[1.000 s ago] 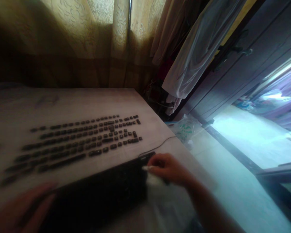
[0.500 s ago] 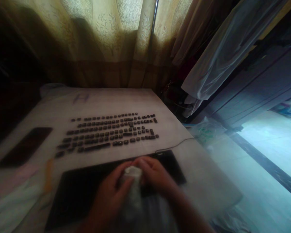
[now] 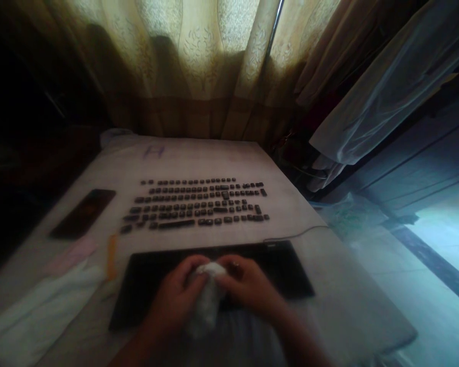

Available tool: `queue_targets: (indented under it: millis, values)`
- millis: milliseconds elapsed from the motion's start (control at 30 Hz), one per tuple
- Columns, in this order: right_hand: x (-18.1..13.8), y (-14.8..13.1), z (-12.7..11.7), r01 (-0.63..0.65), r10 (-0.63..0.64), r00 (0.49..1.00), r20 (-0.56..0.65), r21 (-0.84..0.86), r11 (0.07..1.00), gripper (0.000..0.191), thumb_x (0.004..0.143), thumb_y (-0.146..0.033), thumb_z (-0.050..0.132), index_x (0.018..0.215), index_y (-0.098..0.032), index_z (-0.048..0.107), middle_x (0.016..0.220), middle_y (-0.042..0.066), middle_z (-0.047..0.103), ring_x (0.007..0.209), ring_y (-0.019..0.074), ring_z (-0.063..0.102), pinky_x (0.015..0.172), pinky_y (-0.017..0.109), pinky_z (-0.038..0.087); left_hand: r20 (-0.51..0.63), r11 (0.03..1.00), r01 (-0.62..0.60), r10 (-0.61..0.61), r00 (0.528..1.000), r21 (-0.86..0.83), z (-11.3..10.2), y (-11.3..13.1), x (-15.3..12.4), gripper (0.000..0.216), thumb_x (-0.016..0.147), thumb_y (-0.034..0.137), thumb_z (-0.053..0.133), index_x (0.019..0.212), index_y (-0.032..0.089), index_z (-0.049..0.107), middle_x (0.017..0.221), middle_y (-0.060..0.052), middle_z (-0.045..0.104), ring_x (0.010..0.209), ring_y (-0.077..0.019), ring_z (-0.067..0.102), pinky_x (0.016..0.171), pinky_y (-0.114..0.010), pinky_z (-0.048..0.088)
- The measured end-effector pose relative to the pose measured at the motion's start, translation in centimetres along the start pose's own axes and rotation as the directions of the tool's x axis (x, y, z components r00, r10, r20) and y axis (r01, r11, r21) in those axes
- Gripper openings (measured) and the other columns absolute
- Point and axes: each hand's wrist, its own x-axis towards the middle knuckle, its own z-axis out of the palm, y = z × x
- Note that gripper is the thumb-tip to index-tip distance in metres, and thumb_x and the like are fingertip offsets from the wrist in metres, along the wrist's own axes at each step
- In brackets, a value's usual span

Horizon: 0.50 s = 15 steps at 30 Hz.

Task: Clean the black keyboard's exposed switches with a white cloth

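Observation:
My left hand [image 3: 176, 288] and my right hand [image 3: 250, 283] meet over a black keyboard base [image 3: 153, 280], both closed on a crumpled white cloth [image 3: 206, 300] that hangs down between them. A small dark thing shows at the right fingers, too blurred to name. The keyboard base lies on a white-covered table [image 3: 352, 300], and its cable [image 3: 302, 233] runs off to the right. Beyond it, many loose black keycaps [image 3: 183, 206] are laid out in rows, with a long space bar [image 3: 176, 224] in the nearest row.
At the left lie a dark phone [image 3: 84, 214], a pink cloth [image 3: 71, 255], a yellow strip [image 3: 111, 257] and a larger white cloth [image 3: 49, 306]. Curtains [image 3: 199, 61] hang behind the table. A clear plastic bag [image 3: 352, 214] is beside its right edge.
The view has swung left, so the table contents appear farther right. Both hands stay on the white cloth; the right fingers have shifted and the cloth is bunched differently.

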Motion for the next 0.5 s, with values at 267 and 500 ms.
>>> queue_targets:
  millis: [267,500]
  values:
    - [-1.0,-1.3,0.8,-0.018,0.036,0.998,0.059,-0.276,0.961,0.018,0.076,-0.018,0.059,0.088,-0.017,0.072,0.076,0.002,0.069,0.067,0.0164,0.061,0.059,0.025,0.043,-0.015,0.991,-0.075,0.077,0.997,0.11,-1.0,0.6,-1.3,0.026,0.079,0.042,0.061,0.089,0.021,0.073,0.081,-0.004,0.074,0.078,-0.0218,0.066,0.073,-0.031,0.052]
    - [-1.8,-1.5,-0.5,0.032,0.054,0.985,0.165,-0.479,0.877,0.016,0.08,-0.029,0.059,0.077,-0.02,0.073,0.076,0.003,0.069,0.068,0.0175,0.062,0.06,0.027,0.043,-0.132,0.997,-0.051,0.043,0.99,-0.053,-2.6,0.5,-1.4,0.032,0.08,0.051,0.061,0.074,0.02,0.065,0.063,0.001,0.062,0.061,-0.0147,0.056,0.06,-0.024,0.045]
